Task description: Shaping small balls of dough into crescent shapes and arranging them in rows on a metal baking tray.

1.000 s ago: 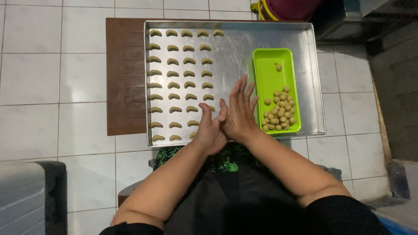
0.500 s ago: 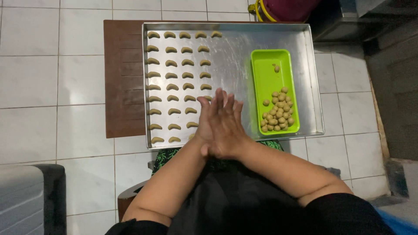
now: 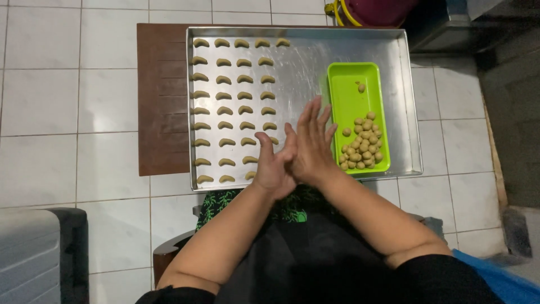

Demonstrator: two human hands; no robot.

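Observation:
My left hand (image 3: 271,168) and my right hand (image 3: 313,142) are pressed palm to palm over the near edge of a large metal baking tray (image 3: 304,62). The right hand's fingers reach further forward and are spread. Whatever lies between the palms is hidden. Rows of small green-brown crescent cookies (image 3: 233,95) fill the tray's left half. On the tray's right side, just right of my hands, a bright green rectangular tray (image 3: 351,70) holds a pile of small dough balls (image 3: 363,147) and one lone ball (image 3: 361,88).
The baking tray rests on a dark brown wooden board (image 3: 163,101) on a white tiled floor (image 3: 67,101). A grey container (image 3: 34,253) stands at the lower left. Dark objects and a yellow-rimmed thing (image 3: 343,11) sit beyond the tray's far right corner.
My palms have slid against each other: the right hand drew back level with the left, then pushed forward again. The trays and cookies have not moved.

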